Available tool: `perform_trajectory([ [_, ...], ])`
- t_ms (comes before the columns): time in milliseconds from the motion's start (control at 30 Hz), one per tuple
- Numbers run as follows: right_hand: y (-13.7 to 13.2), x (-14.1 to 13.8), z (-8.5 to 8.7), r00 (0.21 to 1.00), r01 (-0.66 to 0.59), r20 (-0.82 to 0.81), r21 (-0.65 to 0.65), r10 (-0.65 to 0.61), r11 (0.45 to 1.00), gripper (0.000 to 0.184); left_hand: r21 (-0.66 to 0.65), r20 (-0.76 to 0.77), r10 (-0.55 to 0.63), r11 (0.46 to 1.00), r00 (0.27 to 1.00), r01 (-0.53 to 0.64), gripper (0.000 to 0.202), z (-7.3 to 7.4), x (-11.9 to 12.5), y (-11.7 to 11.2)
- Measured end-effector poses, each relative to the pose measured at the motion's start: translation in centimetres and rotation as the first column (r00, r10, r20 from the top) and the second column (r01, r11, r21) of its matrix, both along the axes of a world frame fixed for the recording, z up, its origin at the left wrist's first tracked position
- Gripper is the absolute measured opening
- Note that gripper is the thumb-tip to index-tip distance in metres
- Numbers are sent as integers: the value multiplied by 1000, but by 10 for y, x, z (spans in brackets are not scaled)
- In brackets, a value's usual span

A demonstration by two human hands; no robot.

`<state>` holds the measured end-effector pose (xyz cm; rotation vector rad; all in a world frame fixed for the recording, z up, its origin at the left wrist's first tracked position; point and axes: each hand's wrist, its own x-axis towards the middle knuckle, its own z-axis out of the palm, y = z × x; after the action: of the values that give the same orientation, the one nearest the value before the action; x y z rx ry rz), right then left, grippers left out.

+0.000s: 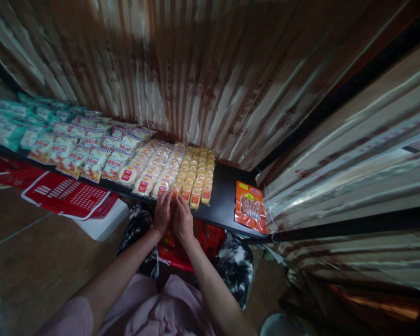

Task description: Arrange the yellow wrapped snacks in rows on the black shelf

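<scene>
1. Yellow snack packs [198,173]: I find them in close columns at the right-hand end of the stocked run, on the black shelf [222,200]. Orange-red labels face the front edge.
2. Left hand [163,213] and right hand [182,219]: side by side, nearly meeting, fingertips at the front of the leftmost yellow columns. From my feed I cannot tell whether the fingers are clamped on a pack or merely pressing.
3. Step in hand, in my judgement: setting or squaring the front packs of those columns. The remaining yellow columns stand unattended, their front ends slightly uneven.
4. Next move, in my judgement: it calls for keeping the pack fronts level, then easing the fingers away without dragging neighbours over the edge.
5. Adjoining stock: white snack packs [154,167] lie directly left of the yellow; beyond them, white printed bags [91,148], then teal bags [10,133].
6. To the right, across bare shelf, I note an orange packet [251,207] lying flat, well apart from the hands.
7. Below the shelf at left: a red basket [79,195] above a white box [103,223].
</scene>
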<state>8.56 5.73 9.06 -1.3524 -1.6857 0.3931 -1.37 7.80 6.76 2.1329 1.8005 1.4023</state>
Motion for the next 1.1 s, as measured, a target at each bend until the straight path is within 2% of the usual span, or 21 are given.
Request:
perform_trajectory([
  [133, 0, 17, 10, 993, 2, 115, 104, -14, 995, 38, 17, 20, 1, 1000, 1000, -1, 35, 5, 6, 1],
  [300, 16, 51, 19, 946, 187, 222, 226, -237, 956, 38, 36, 22, -9, 999, 1000, 8, 34, 11, 11, 0],
  [467, 40, 78, 16, 883, 330, 268, 226, -384, 917, 47, 51, -20, 62, 997, 998, -61, 35, 14, 13, -1],
  [633, 53, 87, 9, 884, 288, 323, 197, -339, 937, 55, 49, -11, 31, 998, 999, -31, 37, 12, 12, -2],
  [800, 57, 86, 4, 892, 252, 342, 169, -297, 953, 63, 18, -54, 59, 998, 997, -58, 39, 11, 12, -1],
  [967, 57, 86, 4, 900, 238, 338, 142, -274, 961, 64, 26, -28, 1, 1000, 1000, -1, 36, 11, 17, 4],
  [1100, 56, 86, 5, 906, 230, 336, 116, -256, 966, 64, 22, -16, 21, 1000, 1000, -21, 38, 9, 19, 5],
])
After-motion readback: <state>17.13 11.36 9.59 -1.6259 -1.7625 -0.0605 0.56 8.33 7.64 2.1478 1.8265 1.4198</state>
